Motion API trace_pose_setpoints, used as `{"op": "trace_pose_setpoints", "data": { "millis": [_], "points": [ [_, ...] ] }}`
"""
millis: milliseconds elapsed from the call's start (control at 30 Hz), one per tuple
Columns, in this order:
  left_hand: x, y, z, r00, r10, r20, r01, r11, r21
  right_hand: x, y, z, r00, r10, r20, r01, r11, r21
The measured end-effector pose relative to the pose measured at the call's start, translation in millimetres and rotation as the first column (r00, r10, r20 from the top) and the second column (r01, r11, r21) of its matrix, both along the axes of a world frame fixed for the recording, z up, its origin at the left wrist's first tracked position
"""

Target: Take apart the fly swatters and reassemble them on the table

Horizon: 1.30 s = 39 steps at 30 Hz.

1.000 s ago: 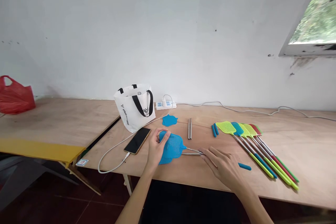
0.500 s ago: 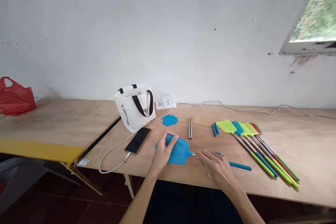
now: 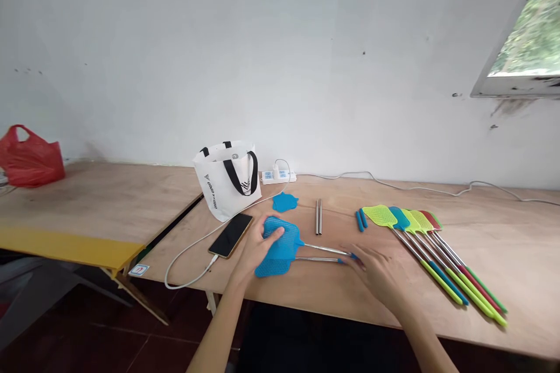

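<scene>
A blue fly swatter (image 3: 282,237) lies angled over a second blue fly swatter (image 3: 272,268) at the table's front. My left hand (image 3: 256,247) is closed on the upper one's mesh head, thumb on top, other fingers partly hidden. Both thin metal shafts run rightward to blue handles, which vanish under my right hand (image 3: 371,274). That hand is smeared by motion, so its grip cannot be made out. Behind them are two short metal tubes (image 3: 319,217), two short blue grip pieces (image 3: 361,220) and a loose blue swatter head (image 3: 284,202).
Several coloured fly swatters (image 3: 446,262) lie fanned at the right. To the left are a phone (image 3: 230,235) on a white cable and a white tote bag (image 3: 227,186). A power strip (image 3: 279,176) sits by the wall; a red bag (image 3: 32,157) stands far left.
The upper swatter's head has shifted left with my left hand. My right hand has slid right, from the shaft to the handles, baring both shafts. The view has turned slightly.
</scene>
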State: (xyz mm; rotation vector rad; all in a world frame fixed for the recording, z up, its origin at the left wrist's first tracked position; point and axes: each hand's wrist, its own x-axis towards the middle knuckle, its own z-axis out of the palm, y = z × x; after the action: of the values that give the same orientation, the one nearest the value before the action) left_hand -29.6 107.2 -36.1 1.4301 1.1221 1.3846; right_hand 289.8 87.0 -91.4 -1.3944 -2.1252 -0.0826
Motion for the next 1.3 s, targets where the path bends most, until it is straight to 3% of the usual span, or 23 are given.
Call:
{"op": "trace_pose_setpoints", "data": {
  "millis": [133,333,467,633,800,1000,1300],
  "points": [
    [-12.7,16.9,-23.1,0.996,0.084,0.039,-0.083,0.996,-0.037,29.5,15.6,-7.6,0.993,-0.027,-0.113,0.022,0.999,-0.04],
    [-11.9,30.8,-56.8,0.933,0.147,-0.33,-0.097,0.982,0.163,30.1,28.2,-29.3,0.981,-0.105,-0.165,0.084,0.988,-0.129],
    [-15.7,35.9,-70.0,0.862,0.169,-0.479,-0.098,0.981,0.169,32.4,33.7,-41.2,0.972,-0.077,-0.223,0.048,0.99,-0.132],
    [-16.0,40.6,-83.1,0.794,0.197,-0.575,-0.095,0.975,0.203,45.0,38.8,-51.2,0.981,-0.075,-0.178,0.055,0.992,-0.112],
    [-13.2,41.7,-89.5,0.729,0.171,-0.663,-0.053,0.979,0.195,53.9,41.0,-61.1,0.984,-0.117,-0.132,0.107,0.991,-0.081],
    [-14.9,37.9,-82.6,0.641,0.139,-0.755,-0.029,0.987,0.157,58.2,43.4,-66.4,0.993,-0.116,-0.037,0.11,0.984,-0.139],
    [-18.8,46.0,-91.7,0.662,0.172,-0.73,-0.052,0.981,0.185,54.3,41.0,-70.9,0.978,-0.201,0.049,0.205,0.975,-0.083]
  ]
}}
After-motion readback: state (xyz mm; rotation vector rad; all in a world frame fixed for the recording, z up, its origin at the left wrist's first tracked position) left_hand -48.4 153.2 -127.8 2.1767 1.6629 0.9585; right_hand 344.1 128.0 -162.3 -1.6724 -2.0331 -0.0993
